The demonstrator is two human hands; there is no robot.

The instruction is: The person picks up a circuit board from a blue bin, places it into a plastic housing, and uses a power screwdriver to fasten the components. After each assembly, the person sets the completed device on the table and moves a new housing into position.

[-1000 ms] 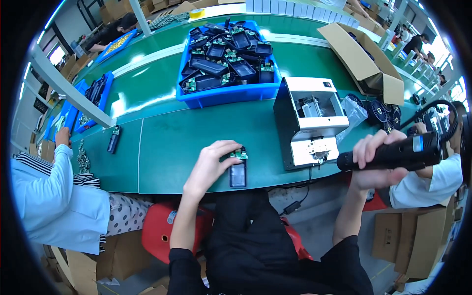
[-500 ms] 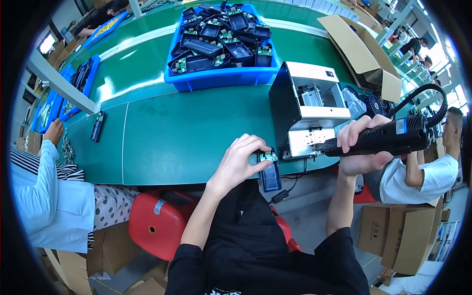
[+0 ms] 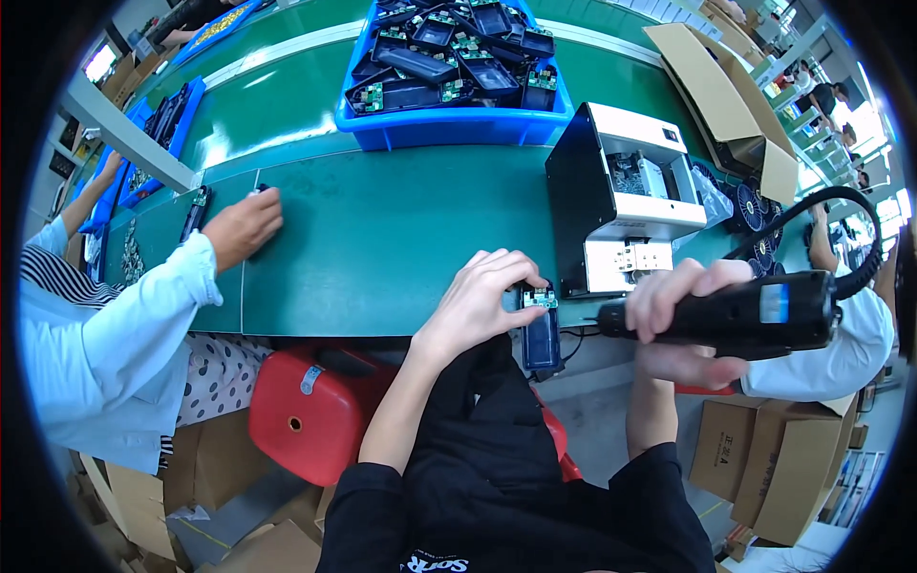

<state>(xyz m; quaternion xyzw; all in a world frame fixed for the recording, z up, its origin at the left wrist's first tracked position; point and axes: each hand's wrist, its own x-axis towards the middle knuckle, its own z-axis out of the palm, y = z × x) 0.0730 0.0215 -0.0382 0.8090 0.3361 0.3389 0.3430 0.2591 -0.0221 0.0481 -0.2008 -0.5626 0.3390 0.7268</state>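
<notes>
My left hand grips a black plastic housing by its upper end, at the table's front edge. The housing's long end juts past that edge toward me. A small green circuit board sits in its top part, beside my fingertips. My right hand is wrapped round a black electric screwdriver, held level with its tip pointing left toward the housing. The tip is just in front of a black and white screw feeder, apart from its metal front plate.
A blue bin heaped with similar housings stands behind. An open cardboard box and black fan-like wheels are at the right. On the left, a co-worker's hand reaches over the table near another housing. A red stool stands below.
The screwdriver has come away from the feeder's front plate, toward me. My left hand still grips the housing. The co-worker's hand has reached right across the table. The whole view has shifted slightly.
</notes>
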